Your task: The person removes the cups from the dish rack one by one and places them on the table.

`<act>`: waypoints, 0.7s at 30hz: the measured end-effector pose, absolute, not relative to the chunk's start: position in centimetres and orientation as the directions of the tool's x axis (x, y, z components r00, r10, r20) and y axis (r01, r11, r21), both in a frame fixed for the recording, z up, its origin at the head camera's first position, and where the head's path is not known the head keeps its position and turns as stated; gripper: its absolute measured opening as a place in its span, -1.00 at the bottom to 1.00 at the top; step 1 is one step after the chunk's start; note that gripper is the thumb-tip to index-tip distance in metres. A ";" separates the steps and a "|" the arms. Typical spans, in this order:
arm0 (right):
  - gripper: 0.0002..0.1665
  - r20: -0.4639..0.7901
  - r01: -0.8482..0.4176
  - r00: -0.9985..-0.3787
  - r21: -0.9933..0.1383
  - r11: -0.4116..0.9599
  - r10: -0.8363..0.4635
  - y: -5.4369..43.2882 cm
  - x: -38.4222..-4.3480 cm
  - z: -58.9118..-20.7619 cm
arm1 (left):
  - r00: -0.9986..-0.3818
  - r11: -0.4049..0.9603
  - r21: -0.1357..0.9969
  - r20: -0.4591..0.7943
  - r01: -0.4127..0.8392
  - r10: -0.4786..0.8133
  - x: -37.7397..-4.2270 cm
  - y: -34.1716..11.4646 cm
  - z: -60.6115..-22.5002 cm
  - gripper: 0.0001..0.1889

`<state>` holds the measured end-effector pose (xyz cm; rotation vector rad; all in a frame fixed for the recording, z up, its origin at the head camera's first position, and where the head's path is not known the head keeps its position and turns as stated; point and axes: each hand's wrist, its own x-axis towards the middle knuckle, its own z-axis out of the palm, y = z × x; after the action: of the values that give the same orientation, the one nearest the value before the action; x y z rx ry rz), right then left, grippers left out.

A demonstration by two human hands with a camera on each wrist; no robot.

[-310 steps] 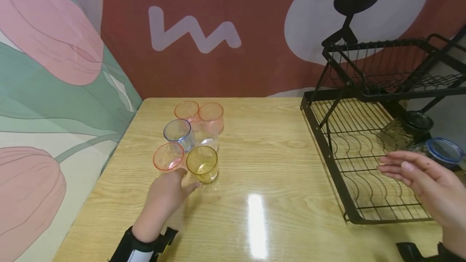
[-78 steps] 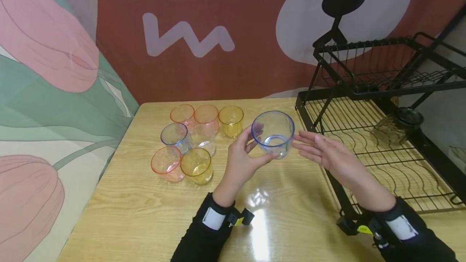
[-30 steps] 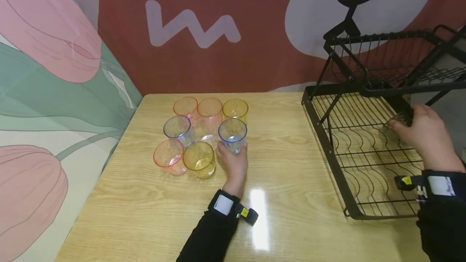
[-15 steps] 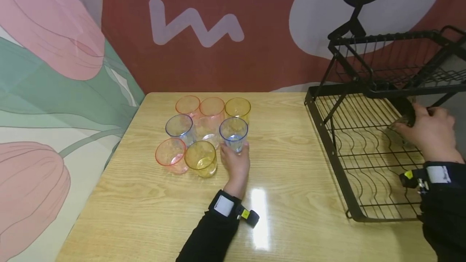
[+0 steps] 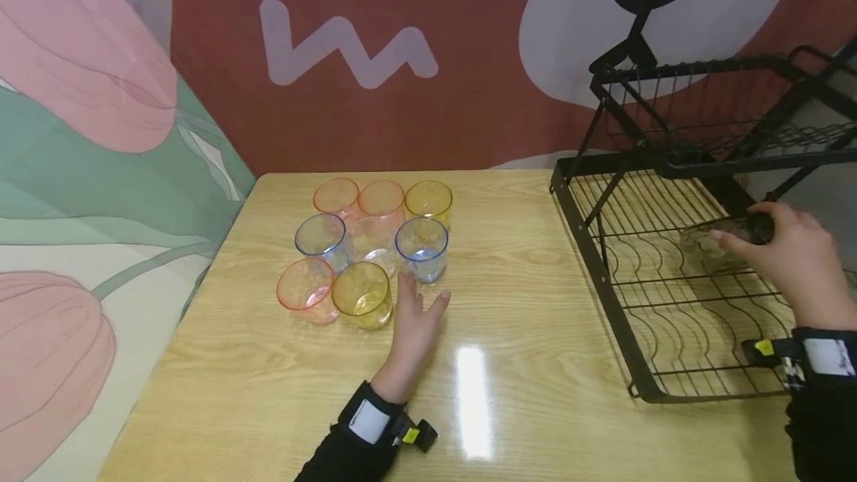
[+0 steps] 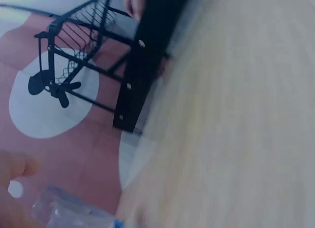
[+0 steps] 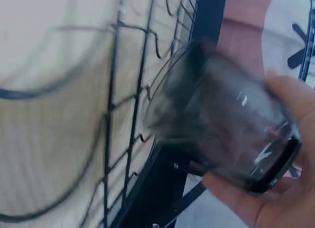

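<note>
We see right hand (image 5: 797, 259) gripping dark smoky glass (image 7: 221, 134) on its side, over lower shelf of black wire rack (image 5: 669, 296). Left hand (image 5: 411, 318) lies flat on wooden table (image 5: 535, 363), fingers straight, holding nothing, just short of blue-rimmed cup (image 5: 421, 248) in cluster of coloured cups (image 5: 364, 244)

Left wrist view smeared by motion: pale wooden counter (image 6: 231, 139) only a streak, blue-rimmed clear plastic cup (image 6: 64, 212) cut off at the bottom edge, left hand (image 6: 12, 179) barely a sliver. Right wrist view blurred too: dark smoky glass tumbler (image 7: 221, 134) soft-edged, right hand (image 7: 275, 188) cropped, black wire dish rack (image 7: 123, 119) streaked.
</note>
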<state>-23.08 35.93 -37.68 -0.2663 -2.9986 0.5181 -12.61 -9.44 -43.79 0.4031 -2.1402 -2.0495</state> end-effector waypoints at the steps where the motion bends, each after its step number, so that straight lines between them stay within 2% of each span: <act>1: 0.04 0.062 0.156 -0.979 -0.371 0.915 0.192 35.7 -22.7 -37.7 | -0.960 0.050 0.997 -0.043 -0.059 -0.277 -12.4 -9.7 -43.7 -0.04; 5: -0.10 0.061 0.133 -0.978 -0.545 0.828 0.197 34.4 -21.0 -37.4 | -0.967 0.156 0.988 0.051 0.012 -0.250 -11.4 -10.1 -43.2 -0.05; 7: -0.35 0.051 0.078 -0.986 -0.694 0.716 0.157 33.7 -20.2 -37.4 | -0.967 0.244 0.968 0.120 0.064 -0.224 -10.9 -10.1 -42.7 -0.05; 9: -0.59 0.049 -0.027 -0.998 -0.886 0.463 0.037 33.1 -19.5 -37.5 | -0.962 0.338 0.932 0.204 0.134 -0.182 -10.4 -9.9 -42.0 -0.06; 11: -0.66 0.081 -0.097 -0.988 -0.987 0.127 -0.128 32.2 -19.1 -37.3 | -0.948 0.419 0.882 0.293 0.217 -0.126 -10.1 -9.7 -41.2 -0.06; 13: -0.59 0.155 -0.105 -0.940 -0.979 -0.175 -0.305 31.2 -19.2 -36.9 | -0.928 0.458 0.836 0.368 0.301 -0.062 -10.2 -9.5 -40.3 -0.07; 14: -0.55 0.192 -0.068 -0.899 -0.949 -0.308 -0.394 30.6 -19.3 -36.5 | -0.918 0.467 0.818 0.396 0.336 -0.034 -10.4 -9.4 -39.8 -0.07; 17: -0.49 0.296 0.012 -0.761 -0.884 -0.468 -0.578 28.1 -19.8 -34.9 | -0.878 0.455 0.771 0.475 0.446 0.055 -11.2 -8.7 -38.3 -0.02; 19: -0.46 0.330 0.129 -0.671 -0.830 -0.543 -0.664 26.2 -20.0 -34.0 | -0.842 0.434 0.736 0.527 0.520 0.115 -11.8 -8.0 -37.3 0.05; 21: -0.45 0.363 0.233 -0.611 -0.767 -0.598 -0.704 23.9 -19.9 -33.4 | -0.792 0.409 0.687 0.583 0.601 0.185 -12.3 -7.1 -36.3 0.14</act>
<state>-19.88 23.92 -33.44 1.3102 -1.3466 3.2057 -12.27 -7.12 -36.26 -0.6716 -2.2525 -1.3505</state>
